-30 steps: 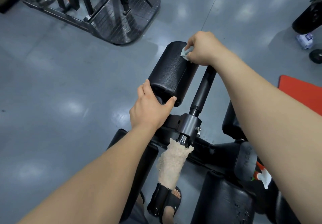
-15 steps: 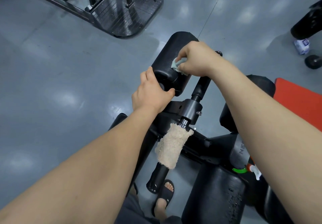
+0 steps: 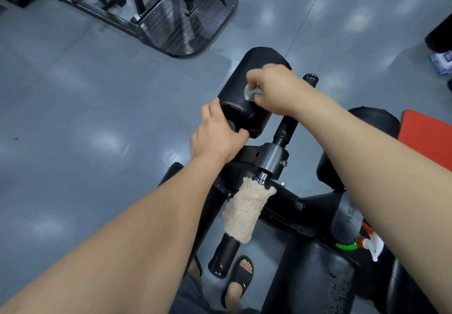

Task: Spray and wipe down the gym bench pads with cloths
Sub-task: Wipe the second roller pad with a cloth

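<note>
The wiping step is in hand, on the black roller pad (image 3: 244,79) that sticks out at the far end of the machine frame (image 3: 271,157). The right hand (image 3: 278,91) has its fingers curled tight round a small grey-blue cloth (image 3: 250,93) and presses it against the upper side of the roller, about midway along its length. The left hand (image 3: 215,137) grips the near end of the same roller, thumb hooked over the end face and fingers wrapped round the outer side, which looks like a bracing hold to stop the pad turning under the rubbing. A second, beige cloth (image 3: 245,209) hangs draped over the bar below the clamp, touched by neither hand. The spray bottle (image 3: 368,244) stands low on the right, mostly hidden behind the right forearm, well apart from both hands. The large pad (image 3: 315,286) nearest the camera carries beads of liquid, so it seems sprayed but not yet wiped, and the other roller (image 3: 376,120) on the right shows no cloth on it. By that reading the task is partway through. The next move calls for drawing the cloth along and round the roller to cover its underside and far end, with the left hand either turning the pad or shifting clear, before going on to the wet pad below.
</note>
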`<control>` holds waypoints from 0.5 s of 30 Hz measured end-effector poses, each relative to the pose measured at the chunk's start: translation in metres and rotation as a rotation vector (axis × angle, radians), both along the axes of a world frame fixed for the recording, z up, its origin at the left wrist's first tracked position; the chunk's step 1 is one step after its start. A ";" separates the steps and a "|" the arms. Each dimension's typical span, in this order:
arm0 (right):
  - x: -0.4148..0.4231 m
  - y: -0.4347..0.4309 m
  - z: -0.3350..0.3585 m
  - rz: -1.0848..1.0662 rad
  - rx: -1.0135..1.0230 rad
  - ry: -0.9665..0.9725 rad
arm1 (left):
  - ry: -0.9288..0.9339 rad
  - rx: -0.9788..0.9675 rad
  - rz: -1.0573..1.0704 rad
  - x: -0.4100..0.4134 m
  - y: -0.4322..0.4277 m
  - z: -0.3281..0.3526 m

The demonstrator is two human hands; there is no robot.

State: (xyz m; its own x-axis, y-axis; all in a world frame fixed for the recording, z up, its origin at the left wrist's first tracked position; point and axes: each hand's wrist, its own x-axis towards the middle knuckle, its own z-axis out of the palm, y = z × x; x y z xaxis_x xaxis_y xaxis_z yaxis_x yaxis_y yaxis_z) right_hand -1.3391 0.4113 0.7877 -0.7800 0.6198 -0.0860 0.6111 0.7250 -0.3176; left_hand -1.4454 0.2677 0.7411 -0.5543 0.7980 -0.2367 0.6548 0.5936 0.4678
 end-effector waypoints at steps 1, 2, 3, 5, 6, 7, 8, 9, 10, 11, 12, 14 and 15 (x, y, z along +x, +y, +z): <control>0.000 0.009 0.002 -0.035 0.003 -0.008 | -0.006 0.007 0.002 0.000 0.000 0.000; 0.000 0.015 0.003 -0.058 0.004 -0.021 | -0.009 0.013 0.005 0.001 -0.002 0.000; -0.001 0.024 0.005 -0.078 0.005 -0.025 | -0.004 0.017 0.005 0.001 0.000 0.000; -0.004 0.037 0.007 -0.124 0.011 -0.020 | -0.004 0.015 0.007 0.001 0.000 0.000; -0.004 0.043 0.008 -0.156 0.011 -0.010 | -0.007 0.016 0.009 0.001 0.000 0.000; -0.006 0.050 0.008 -0.192 0.000 0.002 | -0.010 0.019 0.011 0.001 0.001 0.000; -0.007 0.057 0.008 -0.224 -0.012 0.012 | -0.013 0.023 0.015 0.002 0.001 -0.001; -0.009 0.064 0.008 -0.252 -0.022 0.020 | -0.013 0.029 0.018 0.002 0.001 0.000; -0.011 0.070 0.007 -0.277 -0.026 0.029 | -0.015 0.034 0.022 0.002 0.001 -0.001; -0.014 0.076 0.006 -0.298 -0.023 0.035 | -0.015 0.040 0.024 0.002 0.001 -0.001; -0.016 0.082 0.006 -0.319 -0.014 0.042 | -0.018 0.045 0.025 0.002 0.002 -0.002; -0.018 0.092 0.005 -0.347 0.001 0.041 | -0.019 0.057 0.028 0.002 0.001 -0.003; -0.017 0.096 0.005 -0.353 0.000 0.036 | -0.019 0.065 0.029 0.002 0.001 -0.004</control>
